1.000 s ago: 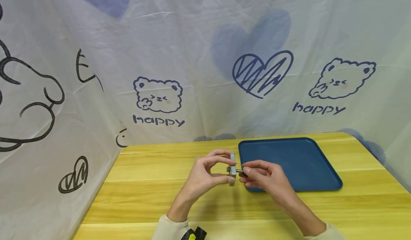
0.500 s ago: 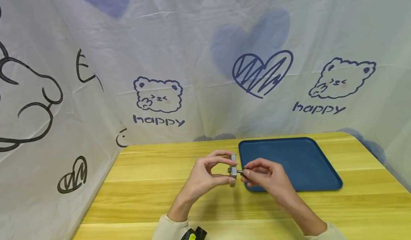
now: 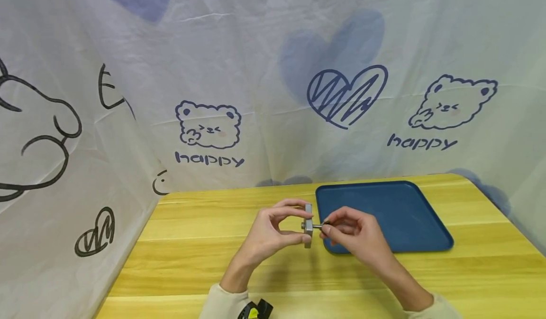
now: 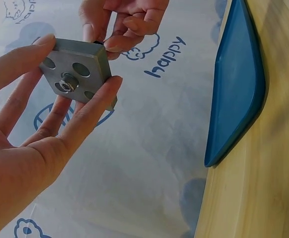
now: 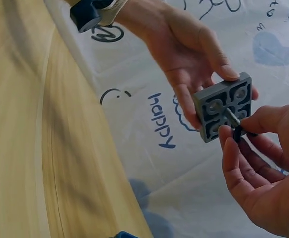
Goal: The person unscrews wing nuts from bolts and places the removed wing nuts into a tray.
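My left hand [image 3: 266, 236] grips a thick grey square plate [image 4: 77, 74] by its edges, thumb on one side and fingers on the other. The plate has round holes near its corners and a recessed, ribbed back. Through its centre runs a bolt [image 5: 231, 117]; the socket head faces my left palm and the shaft sticks out to the right. With thumb and fingertips my right hand [image 3: 356, 231] pinches a small black piece [image 5: 237, 133] at the shaft's free end. Fingers cover most of this piece. Both hands hold everything above the table.
A blue tray [image 3: 384, 214] lies at the right rear of the wooden table [image 3: 204, 243], partly behind my right hand. A white printed cloth [image 3: 264, 72] hangs behind and to the left. A black wrist device [image 3: 256, 309] sits at my left sleeve.
The right thumb and fingers have shifted slightly around the bolt's end. The left hand keeps the plate in nearly the same position.
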### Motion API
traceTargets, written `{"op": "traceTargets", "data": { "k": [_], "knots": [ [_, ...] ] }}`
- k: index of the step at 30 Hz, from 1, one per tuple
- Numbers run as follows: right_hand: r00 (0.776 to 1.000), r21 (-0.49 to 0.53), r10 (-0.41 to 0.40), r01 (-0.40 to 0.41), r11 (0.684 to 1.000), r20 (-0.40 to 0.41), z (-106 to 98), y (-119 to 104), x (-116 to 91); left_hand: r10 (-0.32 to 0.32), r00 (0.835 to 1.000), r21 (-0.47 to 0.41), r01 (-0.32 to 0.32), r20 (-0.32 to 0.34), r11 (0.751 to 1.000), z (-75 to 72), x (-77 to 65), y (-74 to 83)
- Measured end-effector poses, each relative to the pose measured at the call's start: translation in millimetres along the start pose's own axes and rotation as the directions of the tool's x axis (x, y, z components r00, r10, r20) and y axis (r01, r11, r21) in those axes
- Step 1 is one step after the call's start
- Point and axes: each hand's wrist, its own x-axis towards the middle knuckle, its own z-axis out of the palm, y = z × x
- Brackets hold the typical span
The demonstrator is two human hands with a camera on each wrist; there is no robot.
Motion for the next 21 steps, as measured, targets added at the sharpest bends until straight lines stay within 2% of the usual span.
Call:
{"op": "traceTargets", "data": {
  "k": [5, 8, 10, 13, 17, 19, 21],
  "knots": [
    [0.985, -0.103, -0.168, 0.165, 0.981, -0.024, 3.4, 4.1, -0.5, -0.006, 1.000, -0.009, 0.006, -0.010, 1.000, -2.0, -0.1, 1.8],
    [0.957, -0.189, -0.287, 0.277, 0.942, -0.029, 6.7, 5.0, -1.3, -0.006, 1.000, -0.017, 0.006, -0.016, 1.000, -3.4, 0.0, 3.6],
    [0.931, -0.247, -0.363, 0.347, 0.905, -0.022, 7.9, 5.3, -1.5, -0.005, 1.000, -0.016, 0.005, -0.020, 1.000, -4.0, -0.3, 4.8],
    [0.881, -0.340, -0.474, 0.448, 0.827, 0.008, 8.2, 6.1, -0.4, 0.001, 1.000, -0.014, -0.001, -0.023, 1.000, -4.8, -0.7, 6.7],
    [0.789, -0.411, -0.611, 0.577, 0.705, 0.059, 7.5, 9.6, 2.5, 0.004, 1.000, -0.017, -0.005, -0.027, 1.000, -5.9, -1.1, 8.3],
    [0.746, -0.409, -0.662, 0.627, 0.663, 0.071, 7.9, 11.5, 4.0, 0.004, 1.000, -0.017, -0.004, -0.031, 1.000, -6.6, -1.4, 8.6],
    [0.713, -0.396, -0.698, 0.663, 0.635, 0.076, 8.6, 12.5, 5.2, 0.004, 0.999, -0.006, -0.004, -0.035, 1.000, -7.2, -2.0, 9.0]
  ]
}}
